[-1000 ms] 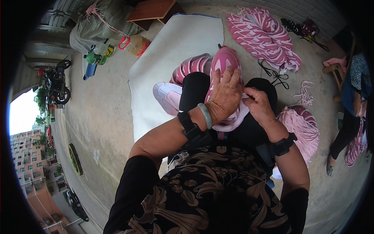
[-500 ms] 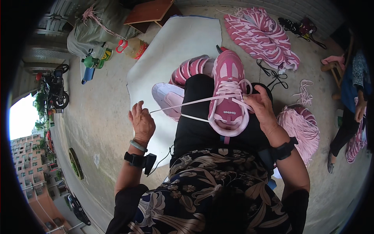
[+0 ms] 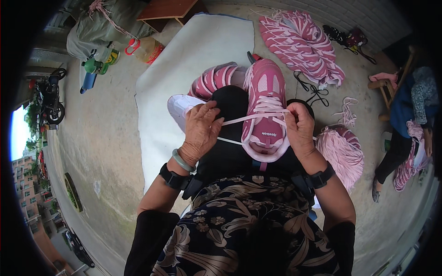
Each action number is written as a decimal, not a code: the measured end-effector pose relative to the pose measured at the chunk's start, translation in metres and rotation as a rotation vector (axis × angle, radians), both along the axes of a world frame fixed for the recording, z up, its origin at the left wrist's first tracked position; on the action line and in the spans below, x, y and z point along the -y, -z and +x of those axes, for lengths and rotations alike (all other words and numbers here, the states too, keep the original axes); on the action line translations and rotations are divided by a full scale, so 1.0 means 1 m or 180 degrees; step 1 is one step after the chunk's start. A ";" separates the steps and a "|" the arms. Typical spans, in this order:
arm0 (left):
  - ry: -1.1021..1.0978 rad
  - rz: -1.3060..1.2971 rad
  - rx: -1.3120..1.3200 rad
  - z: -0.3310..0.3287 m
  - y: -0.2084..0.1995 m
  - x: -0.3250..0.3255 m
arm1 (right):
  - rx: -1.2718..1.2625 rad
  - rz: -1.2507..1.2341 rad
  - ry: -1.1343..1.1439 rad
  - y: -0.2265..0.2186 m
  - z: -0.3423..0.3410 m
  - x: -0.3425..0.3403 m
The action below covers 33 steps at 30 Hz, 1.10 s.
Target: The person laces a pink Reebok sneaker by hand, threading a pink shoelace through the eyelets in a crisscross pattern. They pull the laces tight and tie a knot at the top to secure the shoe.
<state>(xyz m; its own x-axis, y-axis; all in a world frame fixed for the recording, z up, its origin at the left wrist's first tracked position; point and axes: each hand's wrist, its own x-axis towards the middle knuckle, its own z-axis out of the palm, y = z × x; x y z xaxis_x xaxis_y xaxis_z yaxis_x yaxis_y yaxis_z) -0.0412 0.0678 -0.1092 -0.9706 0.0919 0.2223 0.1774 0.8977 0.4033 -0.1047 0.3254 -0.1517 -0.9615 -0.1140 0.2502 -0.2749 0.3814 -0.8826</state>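
Note:
A pink sneaker rests on my lap, toe pointing away, its laces partly threaded through the eyelets. From it a pale pink shoelace runs taut toward my left hand. The left fingers are bent and pinch the lace, left of the shoe. At the shoe's right collar, my right hand is closed with thumb and finger on the lace. A second, whitish lace length passes below, from the left hand's side to the collar. Behind the left hand lie curved pink shoe uppers.
A white sheet covers the floor ahead. To the right are a heap of pink uppers, loose black cord and a bundle of pink laces. Another person sits far right. Plastic bottles stand upper left.
My left hand has come in toward the shoe, its fingers closing on the lace, and the lace span has shortened. My right hand stays by the collar.

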 end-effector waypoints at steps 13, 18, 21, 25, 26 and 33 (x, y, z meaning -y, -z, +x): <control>0.0801 0.1021 0.1066 -0.004 -0.052 -0.019 | 0.0569 -0.0439 -0.0443 -0.017 -0.004 -0.014; 0.1070 0.1245 0.1136 0.001 -0.085 -0.023 | -0.0238 -0.0013 -0.1131 -0.050 -0.020 0.008; 0.1208 0.1531 0.1094 -0.010 -0.103 -0.024 | -0.0468 0.0676 -0.2285 -0.068 -0.017 0.036; 0.0803 0.2647 0.1408 -0.027 -0.101 -0.007 | 0.1209 -0.0809 -0.2911 -0.128 -0.018 0.036; 0.0639 0.2858 0.1433 -0.030 -0.097 -0.005 | 0.1445 -0.1322 -0.2711 -0.144 -0.022 0.027; 0.0201 0.2822 0.1336 -0.042 -0.029 -0.015 | 0.0601 -0.2913 -0.1849 -0.229 -0.083 -0.100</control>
